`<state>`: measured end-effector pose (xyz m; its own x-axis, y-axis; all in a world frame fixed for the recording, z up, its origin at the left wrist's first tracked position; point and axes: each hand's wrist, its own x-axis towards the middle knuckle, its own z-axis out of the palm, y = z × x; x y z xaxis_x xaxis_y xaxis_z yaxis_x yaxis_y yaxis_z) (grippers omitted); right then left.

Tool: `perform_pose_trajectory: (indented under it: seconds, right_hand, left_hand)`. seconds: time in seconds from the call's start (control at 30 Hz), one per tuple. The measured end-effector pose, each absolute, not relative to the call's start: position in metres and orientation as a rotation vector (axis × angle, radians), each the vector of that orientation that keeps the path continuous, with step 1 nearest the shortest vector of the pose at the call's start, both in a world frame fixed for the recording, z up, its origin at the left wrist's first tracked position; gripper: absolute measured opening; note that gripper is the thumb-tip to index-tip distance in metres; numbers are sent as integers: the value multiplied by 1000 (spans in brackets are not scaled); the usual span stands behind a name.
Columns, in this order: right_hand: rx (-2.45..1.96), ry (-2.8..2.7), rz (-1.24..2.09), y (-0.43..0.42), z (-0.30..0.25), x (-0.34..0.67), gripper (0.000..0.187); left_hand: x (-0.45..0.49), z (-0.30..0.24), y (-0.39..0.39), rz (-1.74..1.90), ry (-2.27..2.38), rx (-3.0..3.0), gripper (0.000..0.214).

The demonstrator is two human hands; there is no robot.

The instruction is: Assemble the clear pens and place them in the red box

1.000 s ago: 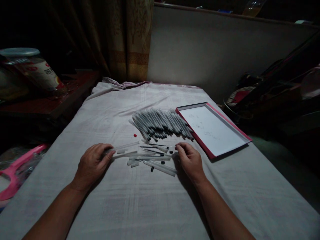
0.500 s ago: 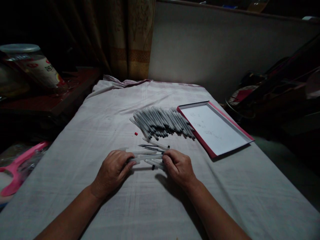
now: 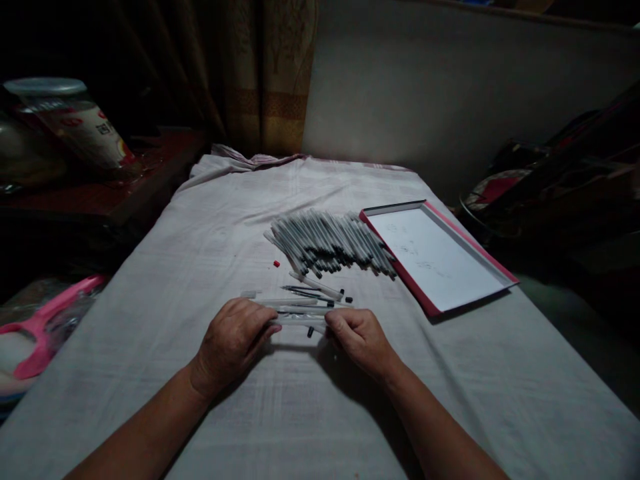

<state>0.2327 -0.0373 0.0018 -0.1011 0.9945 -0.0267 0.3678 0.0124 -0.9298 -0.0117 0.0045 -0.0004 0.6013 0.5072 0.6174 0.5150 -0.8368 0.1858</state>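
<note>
My left hand point(image 3: 235, 340) and my right hand point(image 3: 361, 339) face each other over the cloth, fingers pinched. Between them lies a clear pen barrel point(image 3: 301, 321), its two ends in my fingertips; whether more than one is held I cannot tell. Just beyond are loose pen parts: thin dark refills point(image 3: 303, 291), a pale barrel point(image 3: 290, 302) and small black caps point(image 3: 349, 300). Another black cap point(image 3: 311, 331) shows close to my right fingers. Farther back is a heap of clear pens with dark ends point(image 3: 327, 243). A small red cap point(image 3: 277, 264) sits left of it.
A shallow red-edged box lid point(image 3: 480, 285) with a white inside lies right of the pens. A pale checked cloth point(image 3: 210, 233) covers the table. On a dark side table point(image 3: 165, 167) at left stands a lidded jar point(image 3: 75, 127); a pink plastic thing point(image 3: 37, 333) is below.
The clear barrels near my right hand have come into line between both hands, where they lay at an angle before. The view has shifted slightly.
</note>
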Motion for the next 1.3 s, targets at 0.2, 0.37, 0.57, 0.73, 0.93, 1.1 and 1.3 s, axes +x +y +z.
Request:
perform_pose_trajectory:
  seconds: [0.2, 0.37, 0.57, 0.73, 0.93, 1.1, 1.3]
  right_hand:
    - [-1439, -1494, 1123, -36, 4, 235, 48]
    - [-1390, -1618, 976, -37, 5, 237, 40]
    - [-1278, -1728, 816, -37, 12, 241, 24]
    - [-1401, -1437, 601, -34, 8, 262, 14]
    - [-1449, -1641, 393, -26, -11, 261, 15]
    - [-1504, -1797, 216, -24, -19, 254, 15]
    - [-1532, -1790, 165, -25, -20, 261, 18]
  left_hand:
    - [-15, 1, 8, -900, -832, -2906, 26]
    - [-18, 3, 13, -777, -961, -3187, 37]
    - [-25, 11, 16, -463, -1787, -3771, 45]
    - [-40, 4, 22, -868, -2559, -3635, 52]
    - [-30, -5, 26, -1040, -1749, -3072, 34]
    - [-29, -11, 25, -860, -1378, -2898, 29]
    - [-30, -13, 26, -816, -1312, -2857, 27]
